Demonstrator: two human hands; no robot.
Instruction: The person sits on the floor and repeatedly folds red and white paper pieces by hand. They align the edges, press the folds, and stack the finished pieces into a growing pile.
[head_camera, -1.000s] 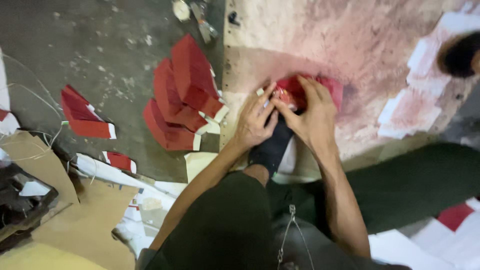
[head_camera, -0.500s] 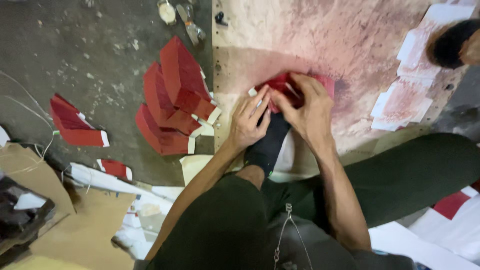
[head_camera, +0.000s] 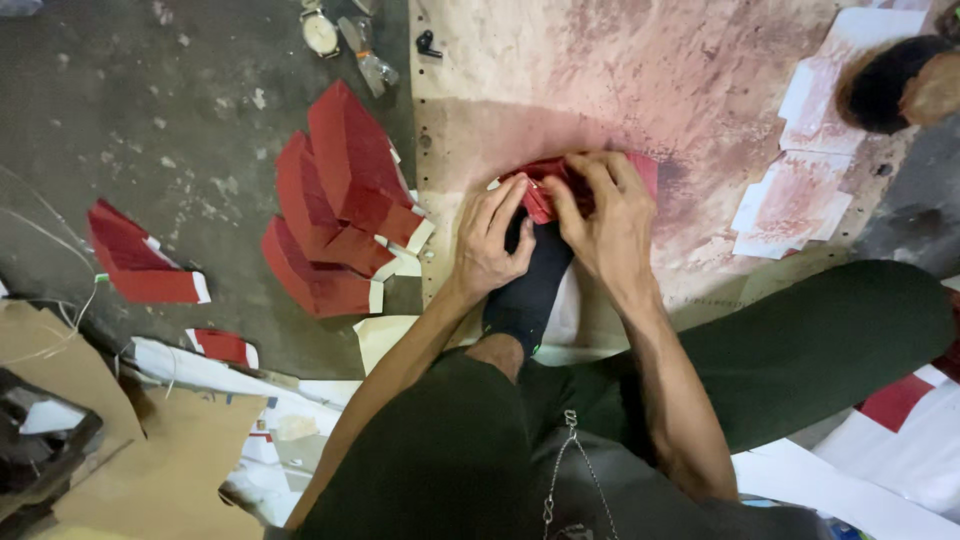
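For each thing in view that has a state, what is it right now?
Red card piece: partly folded, pressed on the board.
Left hand: fingers on the piece.
Right hand: covering the piece.
Red stack: folded pieces, leaning, overlapped.
Stained sheets: flat, overlapping.

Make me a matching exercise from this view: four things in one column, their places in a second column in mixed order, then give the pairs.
Things:
1. red folded piece
2. stack of red folded pieces
3. wristwatch
4. black sock

Places:
A. on the grey floor at the top edge of the view
B. under both hands on the stained board
C. on the floor just left of the board
D. on the foot below the left hand and right hand

Pairs: 1-B, 2-C, 3-A, 4-D
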